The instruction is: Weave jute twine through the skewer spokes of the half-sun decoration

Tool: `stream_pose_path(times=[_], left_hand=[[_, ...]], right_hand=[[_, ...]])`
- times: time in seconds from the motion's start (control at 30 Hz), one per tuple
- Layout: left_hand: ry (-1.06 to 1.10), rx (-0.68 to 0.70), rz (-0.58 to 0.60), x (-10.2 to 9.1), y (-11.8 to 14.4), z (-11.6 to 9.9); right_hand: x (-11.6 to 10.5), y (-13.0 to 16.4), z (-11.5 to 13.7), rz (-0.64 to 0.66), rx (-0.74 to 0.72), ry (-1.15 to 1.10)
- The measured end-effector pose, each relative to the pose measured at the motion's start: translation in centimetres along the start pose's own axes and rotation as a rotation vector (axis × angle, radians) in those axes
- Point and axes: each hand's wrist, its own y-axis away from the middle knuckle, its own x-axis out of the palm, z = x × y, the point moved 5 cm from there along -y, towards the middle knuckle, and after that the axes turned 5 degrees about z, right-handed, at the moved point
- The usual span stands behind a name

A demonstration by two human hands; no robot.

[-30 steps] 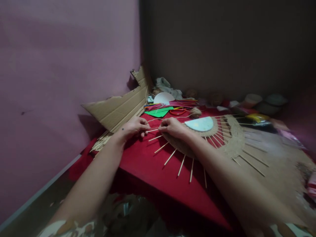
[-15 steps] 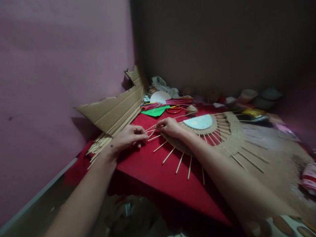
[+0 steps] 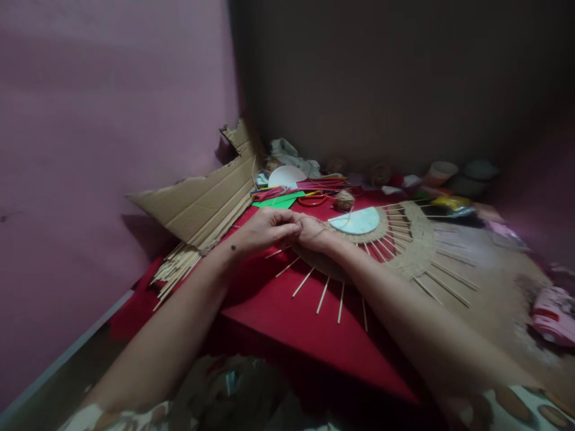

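A half-round woven jute piece with thin wooden sticks fanning out of it lies on a red sheet. A pale blue half-disc sits at its centre. My left hand and my right hand meet fingertip to fingertip at the piece's left edge, over the leftmost sticks. Both have their fingers pinched on a thin jute twine. The strand runs back to a small twine ball behind them. The exact grip is hidden by the fingers.
A torn cardboard sheet leans on the pink wall at left, with a bundle of loose sticks below it. Green paper, a white disc, red scissors and small pots lie behind. A pink object lies far right.
My left hand has moved right from the tips of the leftmost sticks until its fingers touch my right hand's. The view has shifted slightly to the right.
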Motion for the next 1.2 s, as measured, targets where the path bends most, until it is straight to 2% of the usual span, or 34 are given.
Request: stream_pose_path(times=[0.1,0.2,0.3,0.37,0.47,0.53,0.6,0.7,0.83,0.93,1.03,1.2], left_hand=[[0.004,0.001,-0.044,-0.8,-0.8,-0.4],[0.044,0.010,-0.027,-1.5,-1.4,0.3],[0.114,-0.036,-0.046,-2.5,-1.5,2.3],[0.119,-0.137,-0.064,-3.1,-1.4,4.2],[0.086,-0.282,0.147,-2.2,-0.9,6.1],[0.083,-0.291,0.240,-1.4,-0.6,6.2],[0.096,-0.256,0.244,-0.8,-0.5,5.8],[0.059,-0.192,0.189,-0.4,-0.8,5.4],[-0.054,-0.157,0.093,-0.6,-1.4,6.0],[-0.074,-0.156,0.075,-0.7,-1.6,6.5],[-0.031,-0.136,0.078,-0.7,-1.4,6.5],[0.084,-0.136,0.091,0.1,-0.9,6.0]], right_hand=[[-0.5,1.1,0.7,0.054,-0.061,-0.122],[-0.9,2.6,1.0,0.014,-0.087,-0.191],[-1.0,3.9,0.5,-0.067,-0.086,-0.192],[-0.9,4.5,0.0,-0.093,-0.063,-0.181],[-0.9,5.2,-0.6,-0.123,-0.001,-0.231],[-0.9,5.6,-0.7,-0.097,0.024,-0.291],[-0.9,6.1,-0.6,-0.036,0.025,-0.361],[-0.8,6.8,-0.2,0.027,-0.020,-0.416],[-0.8,7.6,0.2,-0.020,-0.128,-0.297],[-0.7,8.4,0.5,-0.100,-0.176,-0.183],[-0.3,9.1,0.9,-0.161,-0.218,-0.108],[0.1,9.6,1.4,-0.165,-0.286,-0.027]])
